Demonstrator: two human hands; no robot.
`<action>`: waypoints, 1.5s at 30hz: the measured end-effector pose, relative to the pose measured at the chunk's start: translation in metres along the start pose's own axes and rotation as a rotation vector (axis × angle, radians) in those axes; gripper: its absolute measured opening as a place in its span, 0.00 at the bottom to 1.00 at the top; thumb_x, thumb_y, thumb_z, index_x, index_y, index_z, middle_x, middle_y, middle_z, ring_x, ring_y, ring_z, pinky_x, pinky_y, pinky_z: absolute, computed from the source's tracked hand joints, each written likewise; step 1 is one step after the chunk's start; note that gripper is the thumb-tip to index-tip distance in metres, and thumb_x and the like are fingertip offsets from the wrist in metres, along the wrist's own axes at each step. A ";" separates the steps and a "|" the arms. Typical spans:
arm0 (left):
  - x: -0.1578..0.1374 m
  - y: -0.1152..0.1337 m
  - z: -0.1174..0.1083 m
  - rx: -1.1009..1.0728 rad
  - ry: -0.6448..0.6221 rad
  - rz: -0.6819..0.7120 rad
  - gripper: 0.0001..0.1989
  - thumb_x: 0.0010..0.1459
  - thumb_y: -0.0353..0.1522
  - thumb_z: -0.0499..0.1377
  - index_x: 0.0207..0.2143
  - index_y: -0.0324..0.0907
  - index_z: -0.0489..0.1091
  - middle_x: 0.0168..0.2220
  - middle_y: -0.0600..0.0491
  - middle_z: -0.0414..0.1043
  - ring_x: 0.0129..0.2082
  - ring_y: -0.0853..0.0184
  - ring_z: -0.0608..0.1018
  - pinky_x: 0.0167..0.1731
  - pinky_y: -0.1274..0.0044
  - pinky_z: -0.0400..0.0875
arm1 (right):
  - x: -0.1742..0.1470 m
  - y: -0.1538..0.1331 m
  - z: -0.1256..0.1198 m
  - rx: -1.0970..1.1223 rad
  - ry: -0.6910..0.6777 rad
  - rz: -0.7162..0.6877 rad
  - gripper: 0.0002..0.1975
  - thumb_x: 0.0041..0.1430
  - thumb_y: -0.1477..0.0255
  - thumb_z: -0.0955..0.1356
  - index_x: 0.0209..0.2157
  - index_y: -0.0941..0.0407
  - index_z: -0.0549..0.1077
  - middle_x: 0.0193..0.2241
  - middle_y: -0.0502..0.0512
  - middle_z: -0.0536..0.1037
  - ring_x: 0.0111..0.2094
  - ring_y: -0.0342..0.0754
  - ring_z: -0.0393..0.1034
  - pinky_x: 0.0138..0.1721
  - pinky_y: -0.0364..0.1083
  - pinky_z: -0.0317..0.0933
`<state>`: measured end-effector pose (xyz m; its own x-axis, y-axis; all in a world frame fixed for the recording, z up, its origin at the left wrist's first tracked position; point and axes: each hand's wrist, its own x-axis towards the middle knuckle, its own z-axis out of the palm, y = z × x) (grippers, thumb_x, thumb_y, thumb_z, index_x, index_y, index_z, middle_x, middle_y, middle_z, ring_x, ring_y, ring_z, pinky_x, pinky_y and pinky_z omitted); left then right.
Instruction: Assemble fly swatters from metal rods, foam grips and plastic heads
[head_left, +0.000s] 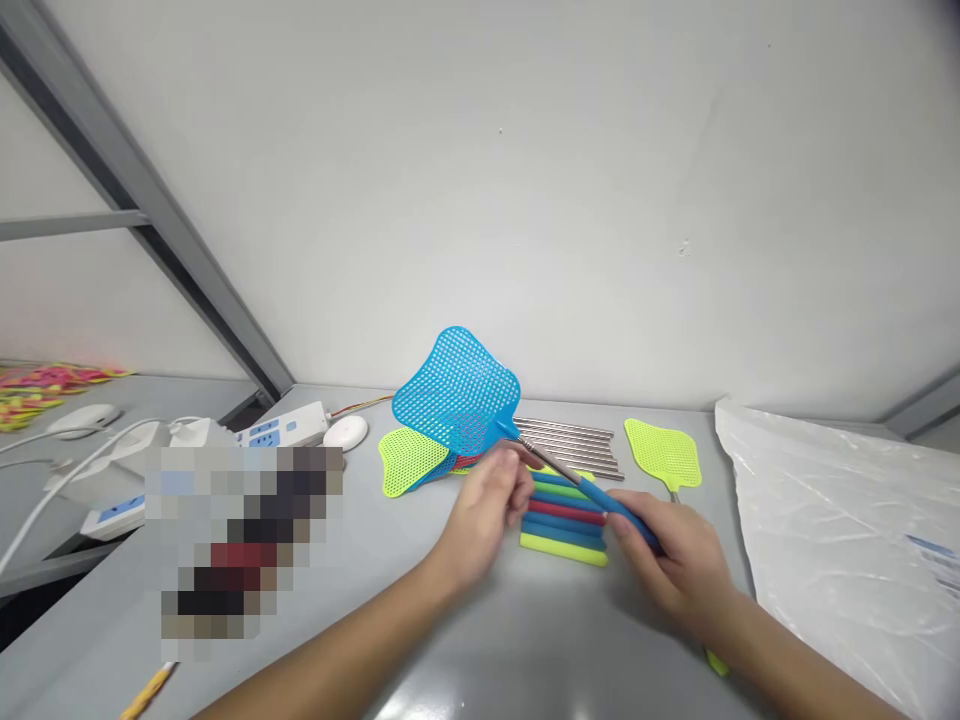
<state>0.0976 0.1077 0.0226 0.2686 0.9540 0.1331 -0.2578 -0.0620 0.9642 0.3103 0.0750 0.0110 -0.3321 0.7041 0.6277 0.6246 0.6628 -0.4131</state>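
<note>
your right hand (pixel 679 555) was closed around the blue handle of a blue fly swatter (pixel 454 385), which you held aslant above the middle of the grey surface (pixel 487 655), its mesh head up and to the left, toward the back edge. your left hand (pixel 486 500) had its fingers curled close by the metal shaft, just below the neck; whether they gripped it, you could not tell from this view.

below the swatter, between your hands, coloured tubes (pixel 566 551) in green, red, blue and yellow-green lay side by side. behind them, nearer the back edge, was a row of metal rods (pixel 581 447), and to the left of these a pile of mesh heads (pixel 412 460), partly hidden by the raised blue one. toward the right edge lay a yellow-green swatter (pixel 664 455), its shaft running under your right hand. a clear plastic bag (pixel 847 540) covered the right side of the surface. near the back left corner sat a white power strip (pixel 285 428) and a round white device (pixel 346 432).
</note>
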 end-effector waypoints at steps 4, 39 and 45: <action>-0.011 0.002 -0.027 0.080 0.035 -0.022 0.23 0.64 0.47 0.48 0.25 0.40 0.65 0.22 0.56 0.56 0.21 0.72 0.59 0.23 0.77 0.52 | 0.000 0.001 0.003 -0.044 -0.058 -0.016 0.12 0.65 0.73 0.61 0.48 0.54 0.69 0.27 0.50 0.78 0.24 0.43 0.69 0.27 0.42 0.58; 0.000 0.028 -0.035 -0.217 0.458 0.081 0.19 0.59 0.48 0.56 0.35 0.41 0.70 0.19 0.60 0.56 0.23 0.72 0.60 0.29 0.80 0.58 | 0.002 -0.027 0.007 1.234 -0.914 0.796 0.16 0.64 0.59 0.63 0.30 0.56 0.59 0.18 0.49 0.75 0.14 0.36 0.63 0.16 0.38 0.41; -0.012 0.021 -0.019 -0.112 0.289 -0.056 0.17 0.60 0.45 0.56 0.34 0.40 0.72 0.22 0.58 0.58 0.23 0.73 0.61 0.28 0.79 0.57 | -0.003 -0.034 0.009 1.260 -0.926 0.801 0.15 0.63 0.59 0.64 0.33 0.57 0.62 0.19 0.48 0.75 0.16 0.36 0.63 0.17 0.36 0.45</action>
<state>0.0712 0.1010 0.0373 0.0143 0.9999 -0.0057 -0.3552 0.0104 0.9347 0.2836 0.0524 0.0174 -0.7808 0.5301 -0.3306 0.0903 -0.4280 -0.8993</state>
